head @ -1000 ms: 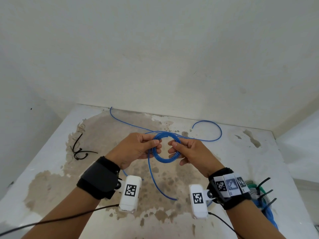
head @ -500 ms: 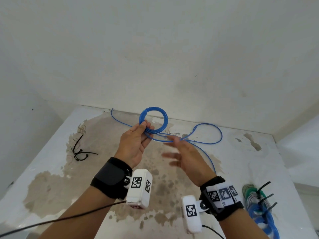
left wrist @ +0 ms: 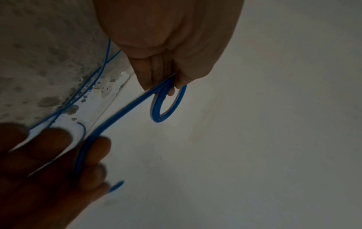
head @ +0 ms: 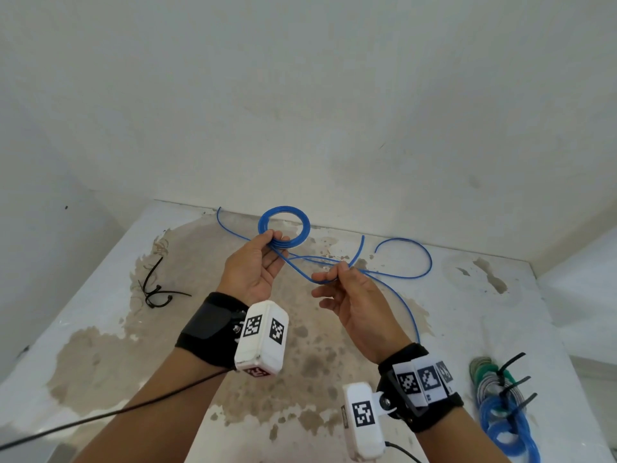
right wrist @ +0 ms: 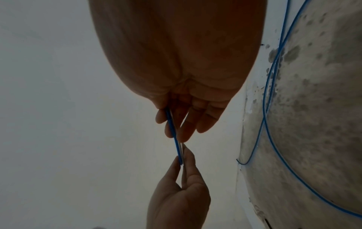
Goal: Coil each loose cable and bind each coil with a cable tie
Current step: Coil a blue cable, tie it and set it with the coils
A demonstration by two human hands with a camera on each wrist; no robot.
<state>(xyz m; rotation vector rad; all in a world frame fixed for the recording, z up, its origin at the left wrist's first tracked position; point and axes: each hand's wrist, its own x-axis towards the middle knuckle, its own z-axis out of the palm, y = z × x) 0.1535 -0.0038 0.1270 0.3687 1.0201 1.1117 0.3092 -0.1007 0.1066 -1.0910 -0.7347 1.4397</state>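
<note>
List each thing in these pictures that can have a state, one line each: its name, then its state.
left hand: pinches the blue coil, raised off the table.
right hand: pinches the cable's loose run.
blue coil: several turns wound, untied.
loose blue cable: uncoiled, trailing over the table.
spare cable ties: unused, lying at the left.
finished coils: bound with black ties.

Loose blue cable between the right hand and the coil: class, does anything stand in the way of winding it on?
Nothing visible does. The left hand holds the blue coil up; the right hand pinches the loose blue cable, which runs free through the air between them. The black cable ties lie apart at left.
</note>
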